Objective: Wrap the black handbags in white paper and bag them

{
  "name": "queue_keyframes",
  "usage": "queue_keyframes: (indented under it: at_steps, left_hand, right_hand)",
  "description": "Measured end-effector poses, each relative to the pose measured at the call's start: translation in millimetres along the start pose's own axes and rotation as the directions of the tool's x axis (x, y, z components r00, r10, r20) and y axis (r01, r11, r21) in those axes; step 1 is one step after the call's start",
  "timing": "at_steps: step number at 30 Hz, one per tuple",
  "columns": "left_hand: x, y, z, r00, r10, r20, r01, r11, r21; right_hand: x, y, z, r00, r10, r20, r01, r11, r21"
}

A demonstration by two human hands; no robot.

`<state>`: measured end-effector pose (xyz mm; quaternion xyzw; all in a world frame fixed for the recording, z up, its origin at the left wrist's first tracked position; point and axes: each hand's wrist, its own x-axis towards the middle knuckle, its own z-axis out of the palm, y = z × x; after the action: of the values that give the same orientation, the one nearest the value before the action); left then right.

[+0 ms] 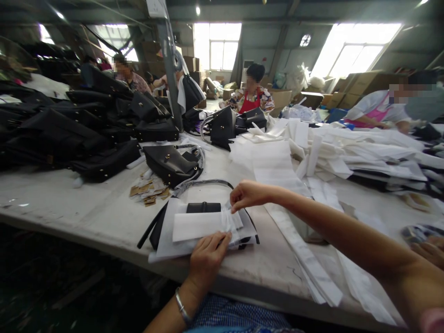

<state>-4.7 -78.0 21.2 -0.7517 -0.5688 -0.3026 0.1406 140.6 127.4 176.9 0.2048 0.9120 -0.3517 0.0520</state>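
A black handbag (158, 230) lies on the table in front of me, its arched handle (204, 183) wrapped in film. A white foam sheet (166, 247) covers most of the bag. On the sheet sit a small black wallet-like piece (203, 207) and a folded white foam strip (196, 225), with clear plastic film (227, 221) at their right end. My right hand (250, 194) is closed in a pinch at the film's upper edge. Below it, my left hand (210, 254) holds the film's lower edge between thumb and fingers.
Small brown packets (149, 190) and another black handbag (171, 164) lie beyond. Black bags (69, 134) are heaped at left, white foam sheets (329, 148) at right. A metal post (171, 74) rises from the table. Co-workers sit across; another person's hand (430, 249) is at far right.
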Motion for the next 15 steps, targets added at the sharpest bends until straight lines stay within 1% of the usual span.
queue_keyframes:
  at_steps: [1, 3, 5, 7, 10, 12, 13, 15]
  left_hand:
    - [0.2, -0.2, 0.2, 1.000, 0.000, -0.006, 0.000, 1.000, 0.003]
    - [0.5, -0.3, 0.6, 1.000, 0.003, -0.026, -0.003, 1.000, 0.010]
    - [0.9, 0.1, 0.8, 0.999, 0.001, -0.040, 0.000, 1.000, 0.011]
    - [1.9, 1.0, 0.1, 0.999, -0.008, -0.046, 0.009, 1.000, 0.010]
    - [4.7, 2.7, -1.8, 0.997, -0.022, -0.072, 0.023, 1.000, 0.009]
    - [6.8, 3.7, -2.6, 0.991, -0.016, -0.132, 0.017, 1.000, 0.012]
    - [7.6, 4.1, -2.7, 0.987, -0.012, -0.161, 0.015, 1.000, 0.018]
    - [9.0, 4.7, -2.4, 0.979, -0.028, -0.201, 0.040, 0.998, 0.055]
  right_hand:
    - [-5.6, -0.4, 1.0, 1.000, -0.019, 0.001, 0.019, 0.989, 0.144]
    - [-14.2, -3.1, 5.5, 0.999, -0.032, -0.028, 0.040, 0.923, 0.384]
    - [-20.5, -9.1, 11.5, 0.994, -0.023, -0.104, 0.078, 0.822, 0.565]
    - [-26.4, -20.3, 16.9, 0.976, -0.009, -0.217, 0.162, 0.695, 0.701]
    - [-38.0, -50.7, 23.3, 0.922, 0.016, -0.388, 0.330, 0.495, 0.804]
    - [-47.0, -79.1, 27.6, 0.885, 0.010, -0.466, 0.428, 0.376, 0.821]
    - [-51.0, -93.9, 30.1, 0.867, -0.004, -0.499, 0.473, 0.321, 0.820]
    - [-56.6, -119.7, 35.4, 0.830, -0.089, -0.551, 0.556, 0.226, 0.800]
